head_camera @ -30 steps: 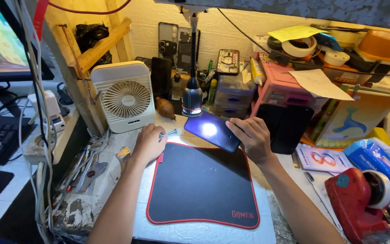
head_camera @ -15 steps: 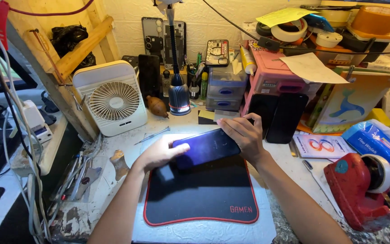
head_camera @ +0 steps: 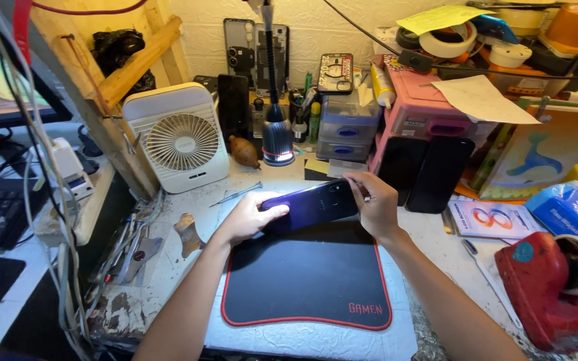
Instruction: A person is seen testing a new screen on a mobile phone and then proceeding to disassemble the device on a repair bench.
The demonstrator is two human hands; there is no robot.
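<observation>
1. The left hand (head_camera: 245, 220) and the right hand (head_camera: 372, 204) grasp the dark blue phone (head_camera: 312, 202) by its ends, above the far edge of the black mat (head_camera: 309, 281).
2. The glossy back may slip from the fingertips onto the worktop (head_camera: 188, 264).
3. The metal tool (head_camera: 237, 194) lies near and might scratch the phone.

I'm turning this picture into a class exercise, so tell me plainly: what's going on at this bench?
A person holds a dark blue phone back-up in both hands, the left hand at one end and the right hand at the other. It sits at the far edge of a black mat with red trim, under a lit gooseneck lamp. A small white fan stands to the left, a red tape dispenser to the right, and more phones lean against the wall behind.
</observation>
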